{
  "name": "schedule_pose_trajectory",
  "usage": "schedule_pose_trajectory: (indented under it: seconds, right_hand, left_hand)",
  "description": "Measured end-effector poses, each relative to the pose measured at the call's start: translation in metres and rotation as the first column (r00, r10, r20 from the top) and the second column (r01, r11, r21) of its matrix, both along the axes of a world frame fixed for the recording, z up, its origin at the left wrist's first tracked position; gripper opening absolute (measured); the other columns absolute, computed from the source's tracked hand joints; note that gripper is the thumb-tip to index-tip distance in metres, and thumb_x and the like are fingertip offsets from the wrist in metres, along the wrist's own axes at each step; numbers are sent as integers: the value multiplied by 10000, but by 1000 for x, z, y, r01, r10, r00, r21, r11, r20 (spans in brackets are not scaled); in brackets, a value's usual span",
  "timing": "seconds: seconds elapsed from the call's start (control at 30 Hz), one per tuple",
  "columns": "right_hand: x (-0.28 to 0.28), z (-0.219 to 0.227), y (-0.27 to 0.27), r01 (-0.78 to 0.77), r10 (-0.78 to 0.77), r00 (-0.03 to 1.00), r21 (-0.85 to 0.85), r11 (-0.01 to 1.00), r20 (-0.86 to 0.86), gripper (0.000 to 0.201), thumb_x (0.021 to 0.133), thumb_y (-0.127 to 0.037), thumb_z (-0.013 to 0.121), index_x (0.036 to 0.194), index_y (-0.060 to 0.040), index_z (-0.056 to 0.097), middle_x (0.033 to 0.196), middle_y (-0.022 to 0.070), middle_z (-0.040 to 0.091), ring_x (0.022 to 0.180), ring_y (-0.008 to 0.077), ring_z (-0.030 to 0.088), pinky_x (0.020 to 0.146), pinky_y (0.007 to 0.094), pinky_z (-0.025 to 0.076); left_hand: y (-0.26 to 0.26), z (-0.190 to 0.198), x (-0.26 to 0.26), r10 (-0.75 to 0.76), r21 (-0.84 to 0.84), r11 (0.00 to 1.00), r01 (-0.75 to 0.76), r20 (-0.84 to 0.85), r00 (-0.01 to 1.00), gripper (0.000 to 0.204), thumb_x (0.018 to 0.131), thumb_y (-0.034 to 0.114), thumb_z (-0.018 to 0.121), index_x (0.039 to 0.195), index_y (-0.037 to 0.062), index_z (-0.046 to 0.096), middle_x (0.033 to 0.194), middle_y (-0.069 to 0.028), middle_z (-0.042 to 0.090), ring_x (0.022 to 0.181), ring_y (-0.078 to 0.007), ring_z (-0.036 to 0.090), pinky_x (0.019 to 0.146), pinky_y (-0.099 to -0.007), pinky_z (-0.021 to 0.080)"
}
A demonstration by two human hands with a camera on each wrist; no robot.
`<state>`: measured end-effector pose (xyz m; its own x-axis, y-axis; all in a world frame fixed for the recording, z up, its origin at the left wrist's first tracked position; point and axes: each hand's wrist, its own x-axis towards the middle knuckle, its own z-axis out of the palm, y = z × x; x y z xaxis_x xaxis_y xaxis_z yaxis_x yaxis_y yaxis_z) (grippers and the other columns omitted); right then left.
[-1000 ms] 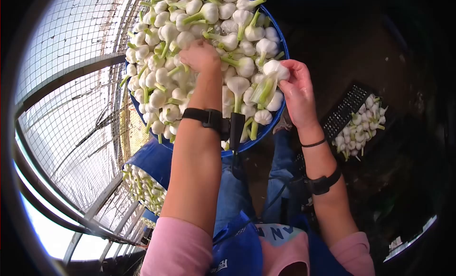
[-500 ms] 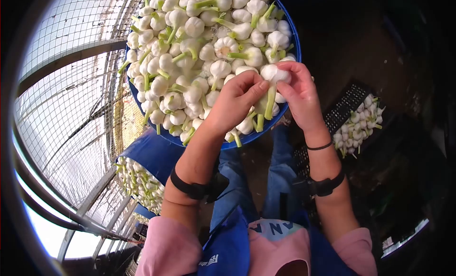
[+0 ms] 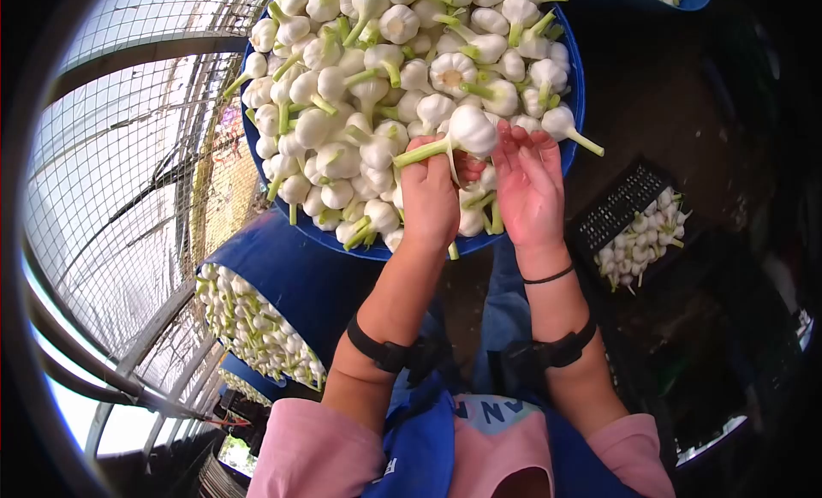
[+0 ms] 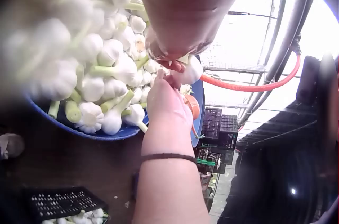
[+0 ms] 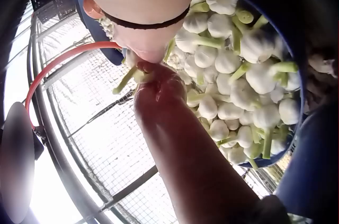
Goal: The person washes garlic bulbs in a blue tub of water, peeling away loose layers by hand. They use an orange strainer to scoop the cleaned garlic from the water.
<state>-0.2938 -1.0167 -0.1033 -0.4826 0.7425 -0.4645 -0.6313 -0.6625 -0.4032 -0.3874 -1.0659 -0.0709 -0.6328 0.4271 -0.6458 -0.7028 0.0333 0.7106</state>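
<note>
Right now, through the head view, I see the left fingers closed round the green stem of a garlic bulb, its head standing clear above them. The right fingers are spread and nearly straight beside it, palm up; whether they touch the bulb I can't tell.

I judge it light and firm, with a stiff stem and dry, papery skin that may slide or tear if pinched hard (roots and cloves could bruise too). I'd take hold at the stem's base, cupping the head gently.

Beneath and around the hands, loose garlic heads fill a blue tub. Farther out, a second blue container tips its garlic sideways, and a black crate holds more.

As for writing, I read "AN" on the pink shirt; the white mark on the blue apron is too small to make out.
</note>
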Motion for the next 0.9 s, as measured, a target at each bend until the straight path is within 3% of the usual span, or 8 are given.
schedule_pose_trajectory:
  seconds: [0.13, 0.23, 0.27, 0.37, 0.5, 0.63, 0.73, 0.9]
  right_hand:
    - [2, 26, 7, -364, 163, 857, 350, 863, 490, 551, 793, 26, 530, 1330, -62, 447, 1393, 79, 398, 1306, 234, 352, 1074, 362, 294]
    - [9, 47, 28, -726, 148, 668, 594, 346, 730, 641, 711, 12, 580, 1335, -81, 463, 1390, 95, 403, 1263, 269, 383, 1080, 373, 283]
    - [10, 53, 32, -843, 181, 537, 512, 165, 824, 662, 681, -21, 634, 1322, -114, 497, 1383, 107, 403, 1236, 296, 397, 1080, 374, 287]
    - [7, 55, 23, -872, 126, 488, 476, 113, 864, 647, 686, -60, 686, 1306, -124, 514, 1373, 102, 414, 1237, 307, 390, 1065, 378, 310]
    - [9, 45, 11, -787, 184, 600, 532, 313, 779, 566, 736, -132, 717, 1270, -84, 534, 1352, 146, 424, 1193, 311, 449, 1031, 384, 351]
    - [6, 40, -1, -787, -6, 555, 527, 320, 832, 337, 931, -179, 521, 1229, -25, 550, 1220, 146, 542, 1145, 264, 504, 1007, 342, 367]
    - [-4, 44, -5, -528, 191, 707, 330, 782, 681, 335, 994, -218, 413, 1138, 36, 577, 1148, 133, 590, 1096, 219, 528, 969, 316, 389]
    - [11, 12, 42, -124, 87, 904, 61, 990, 419, 398, 1011, -311, 383, 1052, 33, 580, 1093, 138, 594, 1071, 203, 537, 947, 362, 431]
  left_hand:
    - [-15, 10, -20, -588, -401, 806, 436, -456, 668, 181, 938, 156, 548, 867, 3, 481, 712, -112, 546, 641, -187, 561, 562, -339, 418]
    - [-22, 18, -31, -744, -478, 653, 587, -548, 382, 169, 954, 168, 545, 882, 22, 498, 687, 6, 467, 627, -73, 417, 557, -232, 381]
    - [-21, 24, -33, -749, -456, 651, 607, -511, 421, 204, 912, 165, 579, 870, -9, 480, 696, -169, 513, 609, -298, 482, 578, -381, 414]
    - [-24, 26, -39, -749, -403, 657, 637, -440, 495, 196, 908, 155, 579, 867, -10, 481, 700, -167, 529, 617, -287, 506, 576, -371, 418]
    - [-27, 24, -32, -749, -339, 654, 677, -416, 516, 184, 912, 141, 570, 862, -13, 482, 705, -161, 538, 613, -262, 510, 574, -356, 423]
    - [-27, 16, -16, -700, -294, 706, 644, -428, 572, 169, 917, 128, 567, 868, -5, 475, 669, -124, 503, 589, -192, 471, 556, -332, 413]
    - [-30, 18, -5, -717, -319, 697, 642, -287, 635, 171, 927, 139, 558, 860, 5, 475, 643, -95, 489, 586, -162, 465, 537, -325, 403]
    - [-46, 26, -2, -517, -203, 849, 489, -119, 848, 193, 974, 186, 505, 856, 41, 456, 625, 21, 458, 465, -57, 392, 414, -229, 325]
